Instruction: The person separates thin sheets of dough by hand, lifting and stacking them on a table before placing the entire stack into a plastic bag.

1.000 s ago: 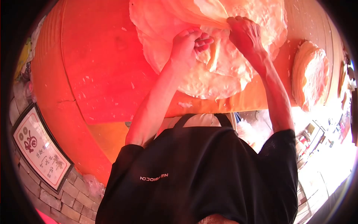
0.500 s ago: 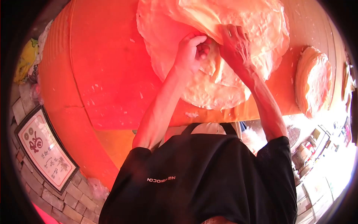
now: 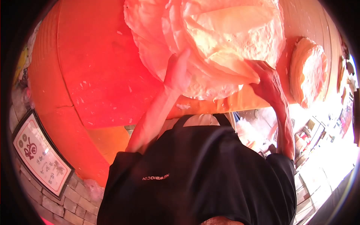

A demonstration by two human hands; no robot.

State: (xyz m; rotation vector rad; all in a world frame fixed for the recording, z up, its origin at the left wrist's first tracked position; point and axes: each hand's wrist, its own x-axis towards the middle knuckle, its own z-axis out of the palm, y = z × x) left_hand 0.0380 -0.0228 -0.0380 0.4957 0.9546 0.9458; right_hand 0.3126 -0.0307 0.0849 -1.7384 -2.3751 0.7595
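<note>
A broad stack of thin, pale flatbreads (image 3: 150, 33) lies on the orange-covered table (image 3: 101, 75). Its top sheet (image 3: 221, 71) is partly raised and creased, with a loose edge drawn toward my body. At the right end of that edge, my right hand (image 3: 267, 80) pinches the sheet between thumb and fingers. My left hand (image 3: 178, 73) is closed on the folds at the near left, thumb uppermost; some of its fingers are hidden and slightly blurred.
A smaller stack of flatbreads (image 3: 309, 73) sits to the right on the table. A framed sign with writing (image 3: 43, 153) leans low at the left, above brick paving (image 3: 56, 206). Small pale flakes dot the cover. Clutter (image 3: 309, 131) stands in bright light at the right.
My hands, close together at the stack's middle before, are now farther apart and nearer my body. The right hand has pulled the top flatbread's edge to the right and toward me.
</note>
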